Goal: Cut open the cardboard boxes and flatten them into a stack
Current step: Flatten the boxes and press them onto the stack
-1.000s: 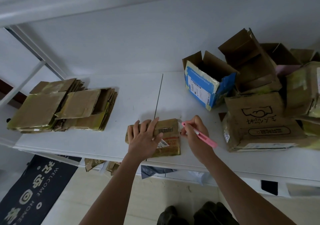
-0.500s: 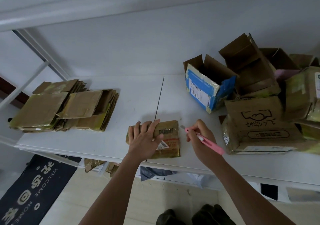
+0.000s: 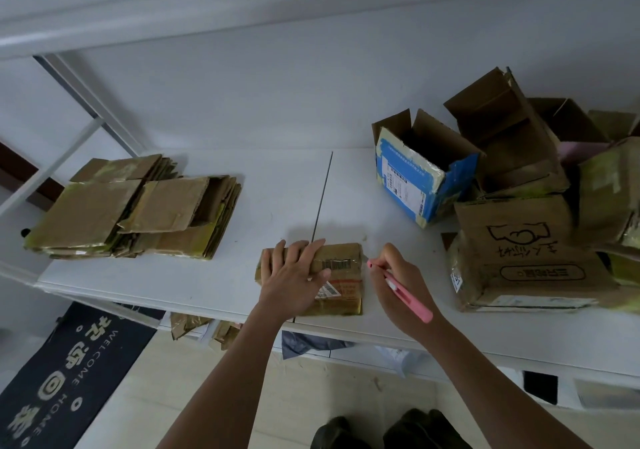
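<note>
A small taped box [image 3: 341,277] lies near the front edge of the white surface [image 3: 277,206], over the seam between its two panels. The left hand [image 3: 294,277] rests flat on the left part of the box, fingers straight and spread over its top. The right hand [image 3: 398,287] is just right of the box, fingers curled round a pink cutter [image 3: 403,289]; the cutter tip is at the box's upper right corner, and whether it touches the tape cannot be told.

Surroundings:
- Left: a stack [image 3: 135,211] of flattened cardboard lies well apart from the box, with its top sheets offset.
- Right rear: a blue box [image 3: 420,175] stands tilted, with its flaps open.
- Far right: a heap of brown boxes [image 3: 554,178], flaps open and leaning on one another. The nearest, a printed box [image 3: 519,258], sits near the right hand and limits room on that side.
- Rear: a white wall closes off the surface.
- Below the front edge: cardboard scraps [image 3: 187,324] and a dark bag [image 3: 311,343] show on a lower level.
- Floor: a dark doormat [image 3: 65,372] with pale lettering lies at lower left, and dark shoes [image 3: 391,429] are at the bottom edge.
</note>
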`<state>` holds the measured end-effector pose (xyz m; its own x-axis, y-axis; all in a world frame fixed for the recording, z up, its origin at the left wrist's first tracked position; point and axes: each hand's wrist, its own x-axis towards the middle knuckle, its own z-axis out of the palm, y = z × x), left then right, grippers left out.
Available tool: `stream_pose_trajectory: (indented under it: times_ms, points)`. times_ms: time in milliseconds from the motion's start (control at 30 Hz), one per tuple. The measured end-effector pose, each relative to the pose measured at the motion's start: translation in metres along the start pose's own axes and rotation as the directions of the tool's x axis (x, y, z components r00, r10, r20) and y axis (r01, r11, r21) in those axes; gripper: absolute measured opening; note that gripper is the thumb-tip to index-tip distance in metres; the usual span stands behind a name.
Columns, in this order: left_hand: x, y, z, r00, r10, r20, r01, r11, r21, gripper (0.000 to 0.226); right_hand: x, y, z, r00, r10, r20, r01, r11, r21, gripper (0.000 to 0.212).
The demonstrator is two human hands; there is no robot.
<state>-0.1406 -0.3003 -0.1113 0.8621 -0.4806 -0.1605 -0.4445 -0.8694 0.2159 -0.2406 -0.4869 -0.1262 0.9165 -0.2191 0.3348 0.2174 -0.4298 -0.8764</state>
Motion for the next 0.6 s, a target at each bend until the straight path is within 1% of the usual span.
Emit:
stream_pose_trajectory:
  times_ms: [133, 233, 267, 300, 367, 400, 433, 467, 500, 533, 567, 600]
  points:
    - [0.002, -0.001, -0.003, 0.999, 0.019, 0.031, -0.019, 1.000, -0.023, 0.054, -0.002, 0.001, -0.005, 0.998, -0.004, 0.062, 0.005, 1.000, -0.010, 0.021]
    - [0.003, -0.002, -0.005, 0.999, 0.018, 0.034, -0.017, 0.999, -0.036, 0.053, -0.004, -0.003, -0.012, 0.989, 0.003, 0.145, -0.005, 1.000, 0.009, 0.020]
    - [0.003, -0.002, -0.005, 0.999, 0.014, 0.032, -0.012, 0.999, -0.051, 0.052, -0.005, -0.004, -0.014, 0.989, 0.007, 0.145, -0.012, 0.999, 0.031, 0.019]
    - [0.004, -0.002, -0.005, 1.000, 0.011, 0.029, -0.009, 0.998, -0.069, 0.051, -0.006, -0.005, -0.016, 0.994, 0.017, 0.112, -0.025, 0.998, 0.065, 0.020]
    - [0.005, -0.002, -0.005, 1.000, 0.011, 0.028, -0.008, 0.995, -0.102, 0.049, -0.004, -0.001, -0.021, 0.999, 0.018, -0.027, -0.015, 0.995, 0.098, 0.019]
    - [0.006, -0.002, -0.005, 0.999, 0.009, 0.032, -0.005, 0.993, -0.121, 0.049, -0.002, 0.004, -0.022, 0.996, 0.008, -0.092, -0.003, 0.999, 0.052, 0.016]
    - [0.006, -0.003, -0.006, 0.999, 0.007, 0.037, -0.002, 0.990, -0.140, 0.049, -0.001, 0.012, -0.022, 0.992, -0.001, -0.127, -0.006, 0.998, -0.055, 0.015]
    - [0.006, -0.004, -0.007, 0.999, 0.010, 0.041, -0.003, 0.988, -0.156, 0.049, 0.002, 0.021, -0.023, 0.992, -0.002, -0.128, -0.027, 0.975, -0.222, 0.013]
    - [0.006, -0.006, -0.008, 0.999, 0.016, 0.044, -0.009, 0.986, -0.167, 0.048, 0.003, 0.030, -0.023, 0.995, 0.009, -0.099, -0.048, 0.918, -0.394, 0.011]
    - [0.005, -0.006, -0.009, 0.999, 0.024, 0.044, -0.016, 0.985, -0.174, 0.047, 0.004, 0.039, -0.024, 0.998, 0.036, -0.051, -0.058, 0.850, -0.523, 0.014]
    - [0.004, -0.007, -0.010, 0.999, 0.031, 0.040, -0.024, 0.984, -0.177, 0.046, 0.006, 0.046, -0.025, 0.997, 0.077, 0.010, -0.057, 0.814, -0.578, 0.022]
    - [0.003, -0.008, -0.010, 0.999, 0.039, 0.030, -0.033, 0.984, -0.174, 0.044, 0.009, 0.053, -0.025, 0.988, 0.132, 0.080, -0.059, 0.802, -0.594, 0.033]
